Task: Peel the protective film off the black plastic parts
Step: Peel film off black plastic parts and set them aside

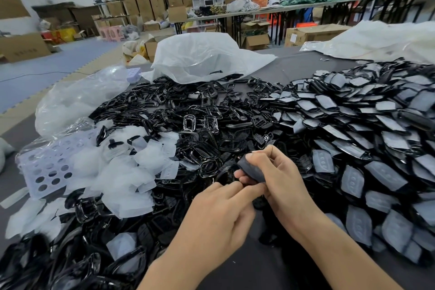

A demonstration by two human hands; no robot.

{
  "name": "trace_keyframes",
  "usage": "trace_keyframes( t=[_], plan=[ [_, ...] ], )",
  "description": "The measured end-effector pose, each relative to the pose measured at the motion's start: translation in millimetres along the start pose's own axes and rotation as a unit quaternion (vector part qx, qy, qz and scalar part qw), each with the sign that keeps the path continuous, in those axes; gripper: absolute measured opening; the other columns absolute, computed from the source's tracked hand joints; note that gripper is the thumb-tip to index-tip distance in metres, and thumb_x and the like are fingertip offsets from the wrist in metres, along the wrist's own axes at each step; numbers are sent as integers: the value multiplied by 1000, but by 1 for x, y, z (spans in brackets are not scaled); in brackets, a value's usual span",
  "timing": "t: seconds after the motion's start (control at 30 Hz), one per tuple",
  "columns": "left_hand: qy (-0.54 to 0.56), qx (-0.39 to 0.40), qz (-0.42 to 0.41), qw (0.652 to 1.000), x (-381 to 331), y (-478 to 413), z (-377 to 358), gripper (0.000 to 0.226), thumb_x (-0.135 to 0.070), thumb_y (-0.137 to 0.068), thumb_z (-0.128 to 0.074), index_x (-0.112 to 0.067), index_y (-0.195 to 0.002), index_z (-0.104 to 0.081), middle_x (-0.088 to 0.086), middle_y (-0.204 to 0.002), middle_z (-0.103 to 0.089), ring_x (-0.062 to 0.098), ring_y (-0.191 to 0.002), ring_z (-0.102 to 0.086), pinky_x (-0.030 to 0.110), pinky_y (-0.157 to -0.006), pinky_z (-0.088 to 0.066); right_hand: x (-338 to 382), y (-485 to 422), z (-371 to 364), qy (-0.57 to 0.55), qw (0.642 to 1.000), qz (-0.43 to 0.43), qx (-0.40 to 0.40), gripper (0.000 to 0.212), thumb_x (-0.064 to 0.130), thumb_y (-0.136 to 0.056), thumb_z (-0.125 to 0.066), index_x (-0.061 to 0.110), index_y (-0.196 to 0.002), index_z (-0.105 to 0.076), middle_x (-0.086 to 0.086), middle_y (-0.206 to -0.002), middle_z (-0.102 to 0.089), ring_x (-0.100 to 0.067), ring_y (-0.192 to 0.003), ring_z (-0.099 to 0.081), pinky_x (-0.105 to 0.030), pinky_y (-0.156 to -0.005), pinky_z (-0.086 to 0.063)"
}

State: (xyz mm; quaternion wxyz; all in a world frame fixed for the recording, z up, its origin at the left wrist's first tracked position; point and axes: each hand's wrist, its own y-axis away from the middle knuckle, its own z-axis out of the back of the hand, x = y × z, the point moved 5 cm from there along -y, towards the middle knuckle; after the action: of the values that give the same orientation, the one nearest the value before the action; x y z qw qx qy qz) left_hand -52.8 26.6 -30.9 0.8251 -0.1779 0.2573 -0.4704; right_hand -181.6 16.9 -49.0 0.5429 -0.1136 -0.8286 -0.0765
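My right hand (280,176) grips a black plastic part (253,170) covered with grey film, held above the table near the centre. My left hand (219,216) comes in from below, and its fingertips pinch at the part's lower edge, next to the right thumb. On the right lies a big heap of film-covered parts (367,139). Bare glossy black frames (188,115) are piled in the middle. Peeled translucent film pieces (122,172) lie heaped on the left.
A perforated pale tray (44,167) lies at the left under films. Clear plastic bags (77,99) and a white bag (202,56) sit behind the piles, another white bag (381,40) at far right. Grey table surface (254,266) shows under my forearms. People stand at distant tables.
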Motion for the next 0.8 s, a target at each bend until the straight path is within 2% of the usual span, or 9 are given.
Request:
trace_keyframes(
  t=[0.13, 0.23, 0.3, 0.43, 0.47, 0.53, 0.6, 0.73, 0.8],
  plan=[
    [35, -72, 21, 997, 7, 0, 14, 29, -15, -95, -49, -27, -115, -66, -15, -83, -56, 8, -69, -49, 18, -66, -40, -1, -1, -1, -4, 1000, 4, 15, 26, 12, -90, -68, 22, -68, -57, -10, -77, -68, -22, -75, -71, -27, -67, -57],
    [55, -100, 67, 991, 16, 2, 18, 28, -18, -96, -48, -31, -115, -62, -17, -85, -59, 9, -70, -56, 21, -64, -44, -2, -2, -1, 8, 1000, 13, 18, 29, 11, -91, -68, 23, -67, -58, -4, -77, -67, -16, -74, -69, -24, -69, -57],
    [34, -106, 94, 989, 21, 3, 19, 27, -22, -96, -46, -34, -116, -60, -20, -86, -60, 7, -68, -55, 16, -61, -40, -2, -2, -2, -6, 1000, 8, 25, 24, 9, -93, -67, 18, -72, -58, -9, -80, -71, -20, -74, -73, -23, -69, -58],
    [10, -95, 83, 992, 19, 3, 16, 30, -22, -96, -47, -35, -122, -57, -18, -83, -60, 5, -63, -53, 19, -59, -44, -2, -1, -2, -7, 1000, 9, 23, 25, 9, -93, -67, 19, -71, -60, -9, -80, -72, -19, -74, -73, -23, -70, -58],
    [21, -102, 94, 990, 20, 4, 16, 31, -25, -97, -46, -37, -124, -55, -18, -80, -59, 4, -61, -51, 17, -58, -41, -2, -1, -2, -11, 1000, 6, 23, 27, 9, -93, -68, 20, -69, -62, -8, -80, -73, -21, -75, -74, -23, -70, -58],
    [91, -135, 149, 975, 26, 6, 17, 29, -34, -99, -45, -43, -126, -51, -17, -79, -58, 4, -59, -52, 12, -55, -39, -2, 0, -3, -26, 999, -1, 25, 25, 13, -91, -71, 22, -69, -65, -9, -82, -74, -26, -79, -76, -23, -69, -59],
    [175, -167, 203, 949, 35, 7, 17, 25, -37, -98, -50, -44, -122, -54, -15, -85, -60, 8, -66, -57, 16, -56, -46, -2, 0, -6, -26, 999, -8, 46, 14, 22, -83, -77, 21, -72, -68, -8, -84, -75, -26, -77, -76, -22, -67, -58],
    [294, -135, 244, 914, 40, 3, 13, 13, -29, -97, -60, -38, -104, -65, -7, -88, -70, 12, -80, -69, 31, -70, -56, -5, 3, -14, 16, 996, 7, 91, 13, 29, -79, -77, 17, -84, -75, -7, -83, -74, -20, -71, -72, -20, -61, -56],
    [310, -129, 256, 907, 41, 3, 12, 16, -22, -97, -63, -37, -99, -67, -6, -84, -71, 13, -78, -70, 30, -70, -57, -4, 2, -12, 37, 996, 13, 84, 18, 31, -79, -77, 17, -91, -78, -7, -86, -76, -22, -73, -74, -20, -63, -57]
  ],
)
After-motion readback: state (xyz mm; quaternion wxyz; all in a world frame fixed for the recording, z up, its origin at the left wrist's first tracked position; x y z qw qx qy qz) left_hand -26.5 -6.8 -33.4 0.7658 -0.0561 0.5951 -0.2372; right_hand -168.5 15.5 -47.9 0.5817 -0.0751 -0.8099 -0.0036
